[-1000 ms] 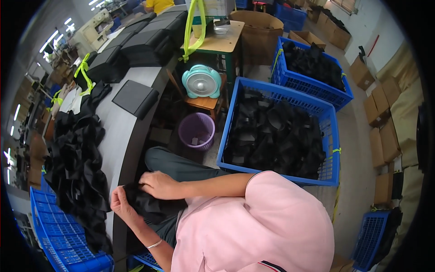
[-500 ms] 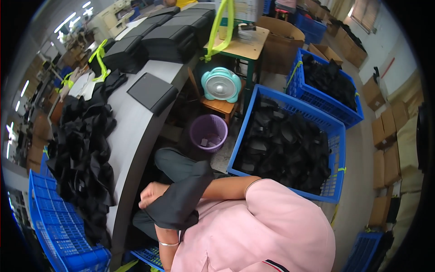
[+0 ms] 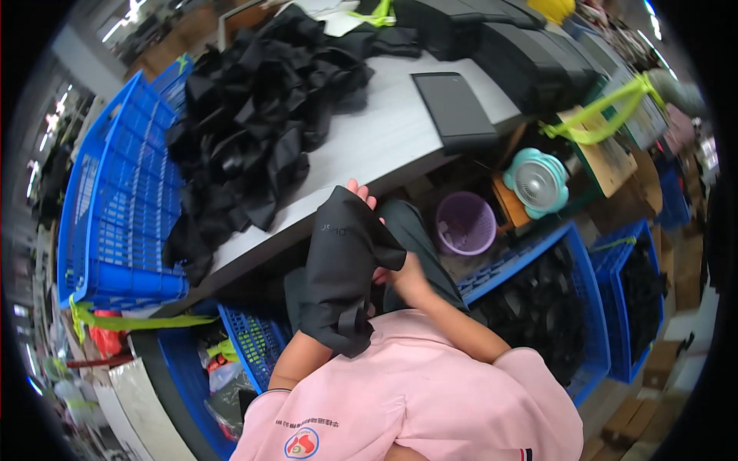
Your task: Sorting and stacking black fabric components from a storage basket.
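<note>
A black fabric sleeve (image 3: 338, 253) covers my left forearm and most of my left hand (image 3: 361, 192). Only stretched fingertips show past its upper end, beside the table edge; the palm is hidden inside. My right hand (image 3: 409, 283), slightly blurred, is closed at the sleeve's right side, where a flap of the cloth sticks out. Its fingertips are partly behind the fabric. Above my hands, a heap of similar black fabric pieces (image 3: 254, 131) lies on the white table (image 3: 377, 131).
A blue crate (image 3: 127, 200) stands left of the table. Flat black pieces (image 3: 457, 111) lie on it, with tall black stacks (image 3: 530, 65) behind. Rightward are a purple basket (image 3: 466, 223), a turquoise fan (image 3: 536, 182) and a blue crate (image 3: 596, 307) of black pieces.
The view has swung left, bringing the fabric heap and left crate closer. The black sleeve, earlier bunched across my arms, now stands lengthwise along my left forearm, with fingertips out of its end.
</note>
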Available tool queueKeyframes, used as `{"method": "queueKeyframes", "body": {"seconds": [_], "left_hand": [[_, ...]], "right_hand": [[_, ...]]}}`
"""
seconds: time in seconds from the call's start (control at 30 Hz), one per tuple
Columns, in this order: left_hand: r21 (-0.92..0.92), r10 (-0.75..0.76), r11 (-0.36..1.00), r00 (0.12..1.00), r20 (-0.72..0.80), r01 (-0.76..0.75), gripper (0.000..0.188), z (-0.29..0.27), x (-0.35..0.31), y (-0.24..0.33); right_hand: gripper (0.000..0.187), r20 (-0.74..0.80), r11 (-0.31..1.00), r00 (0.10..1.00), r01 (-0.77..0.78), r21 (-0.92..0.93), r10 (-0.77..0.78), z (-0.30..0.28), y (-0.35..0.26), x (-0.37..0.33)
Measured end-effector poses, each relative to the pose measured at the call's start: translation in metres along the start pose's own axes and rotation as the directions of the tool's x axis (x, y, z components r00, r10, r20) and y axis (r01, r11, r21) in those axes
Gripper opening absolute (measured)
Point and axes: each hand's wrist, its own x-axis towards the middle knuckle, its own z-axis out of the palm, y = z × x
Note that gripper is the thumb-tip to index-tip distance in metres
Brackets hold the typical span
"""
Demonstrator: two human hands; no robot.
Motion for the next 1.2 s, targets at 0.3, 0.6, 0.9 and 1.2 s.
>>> {"method": "queueKeyframes", "body": {"seconds": [0.3,0.6,0.9,1.2], "left_hand": [[0.185,0.084,0.978,0.992,0.089,-0.1,0.067,-0.013,0.008,0.024],[0.851,0.047,0.246,0.883,0.468,-0.464,0.07,-0.071,-0.011,0.006],[0.837,0.354,-0.018,0.779,0.517,-0.547,0.042,-0.023,0.014,0.046],[0.923,0.122,-0.018,0.916,0.382,-0.383,0.039,-0.033,0.017,0.026]], "right_hand": [[0.019,0.083,0.912,0.961,0.275,-0.305,-0.262,-0.009,-0.097,0.012],[0.017,-0.01,0.912,0.979,0.194,0.36,-0.205,-0.039,-0.138,0.061],[0.035,-0.231,0.896,0.868,0.441,-0.048,-0.439,-0.014,-0.137,0.057],[0.057,0.201,0.069,0.472,0.493,-0.867,-0.858,0.002,-0.116,0.052]]}}
